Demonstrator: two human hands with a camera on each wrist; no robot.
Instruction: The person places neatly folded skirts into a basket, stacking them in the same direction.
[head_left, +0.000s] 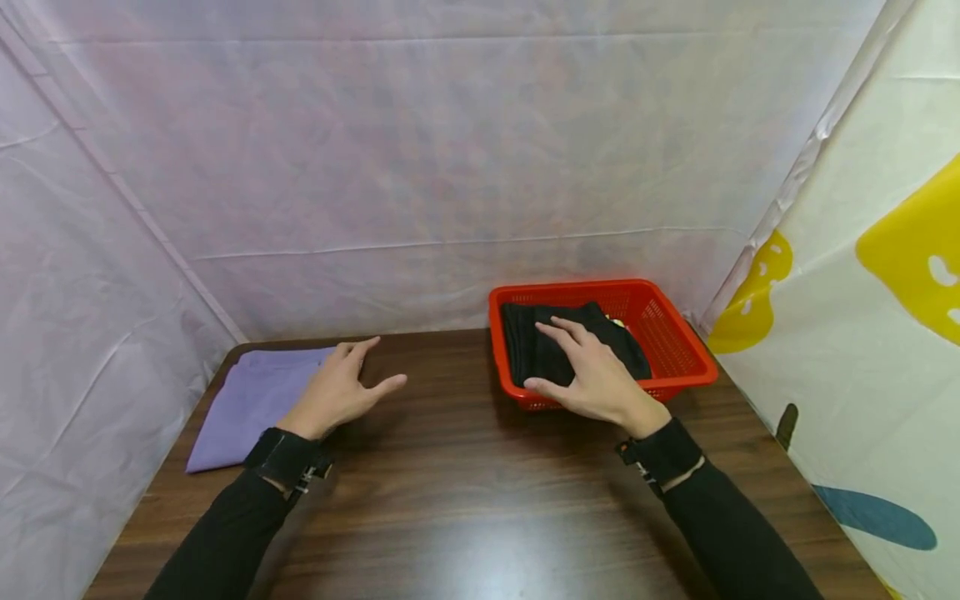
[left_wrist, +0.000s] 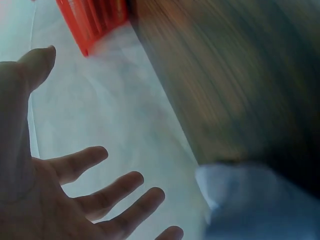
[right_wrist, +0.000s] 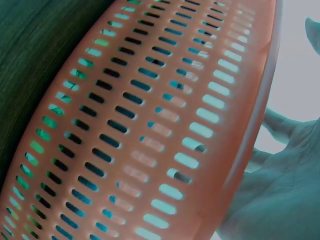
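On the left of the table lies a folded purple cloth (head_left: 258, 404), its right edge partly behind my left hand (head_left: 337, 387). That hand hovers with fingers and thumb spread and nothing in its grasp; the left wrist view shows its bare palm. My right hand (head_left: 596, 375), fingers stretched and apart, is over the front of a red plastic basket (head_left: 678, 346). Beneath those fingers, folded black cloth (head_left: 525, 350) lies in the basket. In the right wrist view, the basket's slotted wall (right_wrist: 135, 125) fills the middle, with the hand beyond its rim.
The dark wooden table (head_left: 450, 467) runs back to a pale fabric wall (head_left: 420, 150). At the right hangs a patterned curtain (head_left: 847, 350) with yellow shapes, close to the basket. A small yellowish item (head_left: 618, 323) shows beside the black cloth.
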